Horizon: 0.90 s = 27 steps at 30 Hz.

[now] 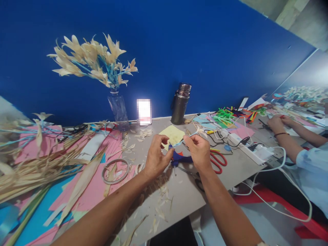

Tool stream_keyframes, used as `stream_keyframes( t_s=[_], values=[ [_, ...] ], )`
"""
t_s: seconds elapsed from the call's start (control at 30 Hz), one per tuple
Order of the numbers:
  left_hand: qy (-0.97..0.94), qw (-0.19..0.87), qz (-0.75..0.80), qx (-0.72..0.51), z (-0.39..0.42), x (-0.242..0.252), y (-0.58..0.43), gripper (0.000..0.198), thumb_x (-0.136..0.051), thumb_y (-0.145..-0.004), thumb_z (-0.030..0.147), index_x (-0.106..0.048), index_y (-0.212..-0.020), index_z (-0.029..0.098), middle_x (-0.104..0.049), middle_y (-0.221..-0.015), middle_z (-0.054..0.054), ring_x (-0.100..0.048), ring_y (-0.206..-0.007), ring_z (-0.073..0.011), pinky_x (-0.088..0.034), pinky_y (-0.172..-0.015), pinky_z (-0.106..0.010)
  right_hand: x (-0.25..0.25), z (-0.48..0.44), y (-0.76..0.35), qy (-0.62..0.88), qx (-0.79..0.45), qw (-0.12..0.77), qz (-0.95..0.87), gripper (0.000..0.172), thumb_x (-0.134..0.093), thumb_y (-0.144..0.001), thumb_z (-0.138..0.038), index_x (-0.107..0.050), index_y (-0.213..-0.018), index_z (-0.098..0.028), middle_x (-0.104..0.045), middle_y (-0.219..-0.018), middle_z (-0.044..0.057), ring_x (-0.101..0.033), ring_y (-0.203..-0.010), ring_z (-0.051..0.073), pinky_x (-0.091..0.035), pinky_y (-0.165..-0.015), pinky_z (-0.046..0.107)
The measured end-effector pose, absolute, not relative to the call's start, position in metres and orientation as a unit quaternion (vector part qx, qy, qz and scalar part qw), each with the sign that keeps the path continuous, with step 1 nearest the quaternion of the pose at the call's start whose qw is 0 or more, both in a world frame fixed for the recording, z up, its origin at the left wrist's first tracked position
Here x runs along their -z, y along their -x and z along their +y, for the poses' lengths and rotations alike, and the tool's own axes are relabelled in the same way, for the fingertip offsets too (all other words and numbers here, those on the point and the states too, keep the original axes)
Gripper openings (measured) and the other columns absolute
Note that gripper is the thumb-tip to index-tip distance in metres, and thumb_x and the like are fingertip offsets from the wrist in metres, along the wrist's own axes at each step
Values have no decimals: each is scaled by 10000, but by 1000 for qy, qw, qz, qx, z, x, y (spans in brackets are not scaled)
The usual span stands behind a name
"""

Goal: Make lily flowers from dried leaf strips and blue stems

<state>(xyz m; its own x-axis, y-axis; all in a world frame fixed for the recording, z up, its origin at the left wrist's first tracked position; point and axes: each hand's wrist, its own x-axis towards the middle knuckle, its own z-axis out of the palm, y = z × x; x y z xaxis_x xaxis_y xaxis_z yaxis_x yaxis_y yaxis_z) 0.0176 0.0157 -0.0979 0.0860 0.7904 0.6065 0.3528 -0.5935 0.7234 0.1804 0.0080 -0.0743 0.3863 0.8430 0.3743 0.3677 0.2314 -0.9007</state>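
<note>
My right hand (198,150) pinches a thin light blue wrapped stem (178,144) between thumb and fingertips. One end of the stem points toward my left hand (159,155), whose thumb and forefinger are curved and apart, with nothing clearly held between them. Below the stem, between my hands, lies a blue glue gun (176,159), its nozzle close to my left thumb and its handle partly behind my right hand. Behind my hands a yellow paper sheet (172,132) rests on the table. Red-handled scissors (219,162) lie just right of my right hand.
At the back stand a clear vase (118,109) of pale husk flowers (89,58) and a dark thermos (181,104). A tape roll (115,171), dried husks (51,164) and pink paper are left. Right are a power strip (247,148), cables and a co-worker's hands (278,123).
</note>
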Motion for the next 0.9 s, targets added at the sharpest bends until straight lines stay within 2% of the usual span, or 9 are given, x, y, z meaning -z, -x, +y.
stream_keyframes(
  t_s=[0.1,0.17,0.27,0.47,0.57,0.77,0.9],
  values=[
    [-741,118,370,-548,16,100,-15,227,-632,-837,140,-542,-1027,225,-581,-1009,-58,-567,-974,-208,-471,-846,-339,75,9,-181,588,-201,591,-515,364,-694,-807,-437,-565,-573,-189,-495,-516,-47,-409,-527,116,-355,-530,256],
    [-753,101,355,-545,15,100,-15,170,-602,-876,148,-544,-1016,226,-594,-992,-59,-573,-968,-206,-467,-860,-343,75,9,-181,584,-203,591,-518,370,-694,-808,-438,-560,-568,-191,-489,-511,-49,-405,-525,116,-354,-530,257],
    [-761,118,341,-540,14,98,-15,121,-576,-904,154,-567,-1004,221,-614,-964,-60,-589,-938,-198,-469,-843,-332,76,9,-180,578,-205,590,-526,375,-693,-810,-445,-558,-570,-190,-493,-514,-48,-410,-531,117,-357,-536,259],
    [-761,174,344,-522,11,93,-16,112,-532,-911,161,-601,-844,217,-609,-883,-54,-587,-881,-198,-460,-823,-335,75,7,-180,575,-203,582,-538,372,-682,-815,-447,-549,-577,-193,-481,-519,-51,-401,-528,116,-356,-532,263],
    [-725,250,372,-523,9,90,-18,94,-542,-904,191,-588,-824,210,-621,-868,-35,-585,-852,-183,-455,-805,-316,74,5,-181,575,-187,569,-558,360,-660,-839,-446,-578,-600,-190,-502,-535,-44,-416,-542,120,-367,-544,262],
    [-574,462,426,-525,10,85,-25,102,-609,-835,251,-585,-761,185,-633,-740,-2,-581,-679,-136,-466,-644,-252,74,1,-182,565,-164,540,-602,345,-626,-872,-418,-593,-613,-192,-542,-547,-32,-447,-545,128,-363,-560,268],
    [-472,585,436,-495,13,84,-29,80,-639,-739,204,-575,-705,169,-625,-604,0,-566,-547,-119,-448,-526,-223,73,-1,-182,550,-167,531,-622,319,-617,-878,-393,-596,-626,-200,-565,-569,-28,-467,-557,133,-378,-571,267]
  ],
)
